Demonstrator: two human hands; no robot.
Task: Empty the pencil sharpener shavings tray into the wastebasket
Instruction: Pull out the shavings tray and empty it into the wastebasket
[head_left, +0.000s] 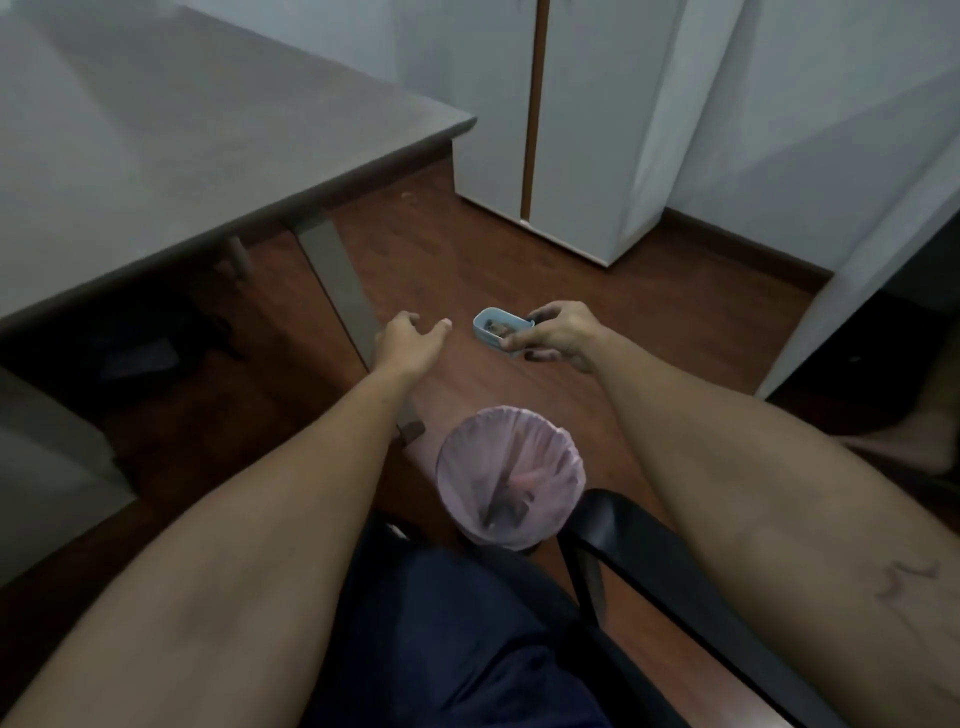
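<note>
A small light-blue shavings tray (493, 325) with brownish shavings inside is held upright in my right hand (558, 335), thumb and fingers pinching its near end. It hovers above the wooden floor, well beyond the wastebasket (511, 475). The wastebasket is lined with a pale pink bag, stands on the floor between my forearms and has some dark scraps at its bottom. My left hand (408, 345) is empty with fingers spread, level with the tray and to its left, close to the desk leg.
A grey desk (156, 156) fills the upper left, its slanted leg (340, 280) reaching the floor near my left hand. A white cabinet (571, 130) stands at the back. A black chair arm (665, 561) lies right of the wastebasket, and my dark-trousered lap sits below.
</note>
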